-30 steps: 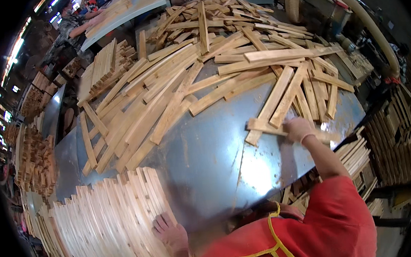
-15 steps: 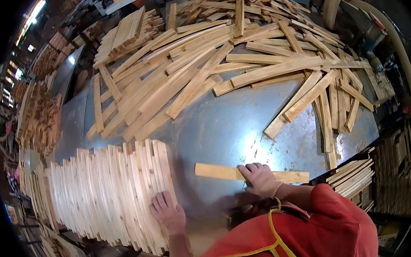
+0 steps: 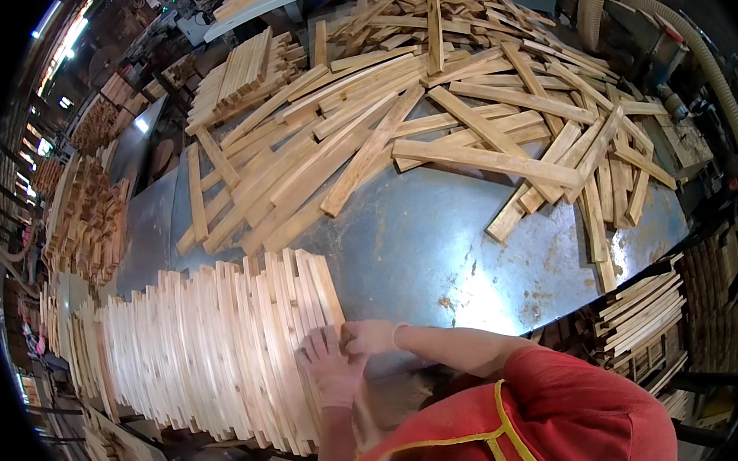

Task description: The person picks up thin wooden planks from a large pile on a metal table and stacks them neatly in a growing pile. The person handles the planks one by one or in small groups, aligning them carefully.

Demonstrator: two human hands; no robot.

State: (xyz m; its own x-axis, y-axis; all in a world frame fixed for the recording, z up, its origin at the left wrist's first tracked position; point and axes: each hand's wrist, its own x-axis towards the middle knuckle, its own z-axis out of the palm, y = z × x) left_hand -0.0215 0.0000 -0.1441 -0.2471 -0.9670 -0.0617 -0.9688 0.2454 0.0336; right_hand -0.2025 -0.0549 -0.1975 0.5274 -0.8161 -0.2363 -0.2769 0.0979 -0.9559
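Right hand (image 3: 369, 337), out over the tabletop (image 3: 390, 272) moments ago, now has fingers curled closed on a slat (image 3: 327, 290) running ahead of them, left hand's (image 3: 332, 363) slightly spread fingers beside, row of slats (image 3: 196, 348) seemingly gaining a piece.

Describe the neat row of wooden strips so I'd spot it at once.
Find the big grey metal table. On its near left side, the person's left hand rests at one end of the row of wooden strips. Its pale strips are packed side by side, unlike the crisscrossed heap of boards beyond.
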